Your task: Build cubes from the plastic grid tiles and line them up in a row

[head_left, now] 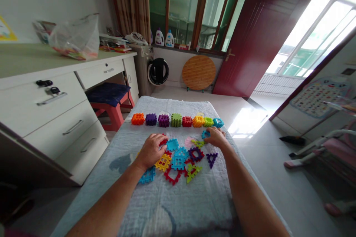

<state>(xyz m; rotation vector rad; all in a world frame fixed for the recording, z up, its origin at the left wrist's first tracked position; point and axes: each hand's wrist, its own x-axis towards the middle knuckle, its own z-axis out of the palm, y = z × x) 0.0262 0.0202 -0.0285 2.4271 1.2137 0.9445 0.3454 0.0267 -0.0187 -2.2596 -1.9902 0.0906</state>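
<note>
The row of blocks (176,120) runs crosswise on the bench (200,202), its right end just beyond the nearer right hand (217,136), curled at a blue piece (205,134) — the left hand (151,150) bends over a red piece (164,142) before the row — whether either grips, I cannot tell.

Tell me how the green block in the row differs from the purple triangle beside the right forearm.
The green block is thick and boxy; the purple triangle is a thin, three-sided frame with an open middle. The block stands in the row, farther from the person; the triangle lies flat, nearer. Both have notched edges and rest on the cloth.
</note>
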